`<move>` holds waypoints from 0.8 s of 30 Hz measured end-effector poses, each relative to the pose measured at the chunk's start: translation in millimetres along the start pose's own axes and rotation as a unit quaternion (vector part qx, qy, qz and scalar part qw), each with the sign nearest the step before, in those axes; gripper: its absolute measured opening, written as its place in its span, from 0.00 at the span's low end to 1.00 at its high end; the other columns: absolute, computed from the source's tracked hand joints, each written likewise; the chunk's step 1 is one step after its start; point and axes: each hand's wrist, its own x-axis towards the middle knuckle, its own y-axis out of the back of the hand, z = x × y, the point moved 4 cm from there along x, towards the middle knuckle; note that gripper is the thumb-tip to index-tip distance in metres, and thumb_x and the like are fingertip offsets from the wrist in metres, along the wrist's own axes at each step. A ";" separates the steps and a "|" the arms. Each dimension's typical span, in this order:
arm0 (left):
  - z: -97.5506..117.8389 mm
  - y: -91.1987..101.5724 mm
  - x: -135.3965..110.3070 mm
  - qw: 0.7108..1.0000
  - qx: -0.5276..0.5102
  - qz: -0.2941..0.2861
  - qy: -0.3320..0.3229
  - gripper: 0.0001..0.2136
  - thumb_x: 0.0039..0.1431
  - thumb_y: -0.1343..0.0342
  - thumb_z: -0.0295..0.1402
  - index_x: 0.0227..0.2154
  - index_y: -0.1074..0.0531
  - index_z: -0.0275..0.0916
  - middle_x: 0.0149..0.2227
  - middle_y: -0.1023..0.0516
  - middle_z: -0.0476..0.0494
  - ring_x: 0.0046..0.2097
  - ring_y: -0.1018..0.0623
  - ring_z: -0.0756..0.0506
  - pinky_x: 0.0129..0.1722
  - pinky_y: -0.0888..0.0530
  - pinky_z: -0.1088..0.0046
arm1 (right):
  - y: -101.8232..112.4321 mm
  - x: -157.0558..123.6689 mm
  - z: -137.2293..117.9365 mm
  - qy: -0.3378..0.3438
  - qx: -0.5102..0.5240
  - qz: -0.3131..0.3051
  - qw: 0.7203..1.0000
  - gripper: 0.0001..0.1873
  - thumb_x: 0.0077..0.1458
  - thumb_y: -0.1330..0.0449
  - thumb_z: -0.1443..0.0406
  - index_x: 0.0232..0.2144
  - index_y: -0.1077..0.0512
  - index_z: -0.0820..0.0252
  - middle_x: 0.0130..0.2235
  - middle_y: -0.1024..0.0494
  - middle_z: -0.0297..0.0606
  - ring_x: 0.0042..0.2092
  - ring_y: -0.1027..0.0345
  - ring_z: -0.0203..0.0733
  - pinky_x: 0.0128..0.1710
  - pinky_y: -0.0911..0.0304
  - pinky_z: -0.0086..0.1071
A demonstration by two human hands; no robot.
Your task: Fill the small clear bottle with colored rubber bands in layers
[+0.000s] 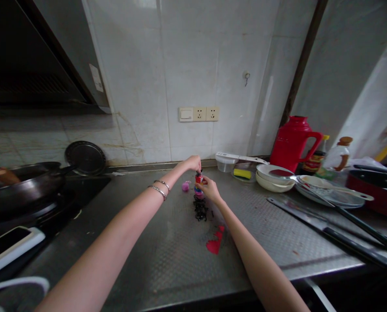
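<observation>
In the head view, my right hand [210, 190] is closed around the side of a small upright container [199, 178] with a red upper part and several bright colours lower down. My left hand [193, 163], with bracelets on its wrist, is pinched at the container's mouth; something small and dark shows under its fingertips, too small to name. Just in front of the container lies a pile of thin black strands or bands [200, 209]. A small pink-purple item [186, 186] is to its left. Flat red pieces [215, 242] lie nearer to me, beside my right forearm.
A pan [24, 186] sits on the stove at left. On the right stand a red thermos jug [291, 141], stacked bowls [274, 184], a yellow sponge [242, 174], a clear tub [226, 164] and a long knife [310, 219]. Wall sockets [199, 114] are behind the metal counter [167, 260].
</observation>
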 end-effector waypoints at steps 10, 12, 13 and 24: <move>4.8 4.4 -6.8 0.997 0.058 -0.044 0.023 0.03 0.33 0.41 0.25 0.17 0.25 0.30 0.13 0.32 0.48 0.25 0.31 0.49 0.28 0.35 0.77 | -2.9 1.1 -0.7 0.004 0.009 -0.010 1.000 0.17 0.42 0.43 0.60 0.36 0.31 0.61 0.33 0.25 0.37 0.33 0.33 0.38 0.34 0.39 0.29; 5.8 7.5 -9.4 0.998 0.050 -0.049 0.004 0.04 0.35 0.42 0.26 0.19 0.24 0.30 0.14 0.31 0.48 0.24 0.32 0.51 0.27 0.36 0.77 | -3.0 1.4 0.6 0.000 0.010 -0.008 1.000 0.17 0.42 0.43 0.60 0.37 0.31 0.61 0.33 0.25 0.37 0.33 0.33 0.38 0.34 0.39 0.29; 5.9 9.3 -10.3 0.998 0.040 -0.049 -0.008 0.05 0.36 0.43 0.26 0.20 0.24 0.31 0.15 0.30 0.48 0.23 0.32 0.51 0.26 0.36 0.78 | -2.9 1.4 0.9 -0.003 0.010 -0.007 1.000 0.17 0.42 0.43 0.60 0.36 0.31 0.62 0.33 0.25 0.37 0.33 0.33 0.38 0.34 0.39 0.29; -10.1 11.3 -36.4 0.983 -0.055 0.168 -0.055 0.16 0.47 0.56 0.21 0.36 0.26 0.34 0.36 0.23 0.43 0.38 0.27 0.49 0.41 0.33 0.75 | -2.1 0.3 -1.2 0.003 0.000 -0.004 1.000 0.14 0.42 0.44 0.59 0.32 0.31 0.61 0.31 0.26 0.36 0.32 0.34 0.38 0.34 0.40 0.29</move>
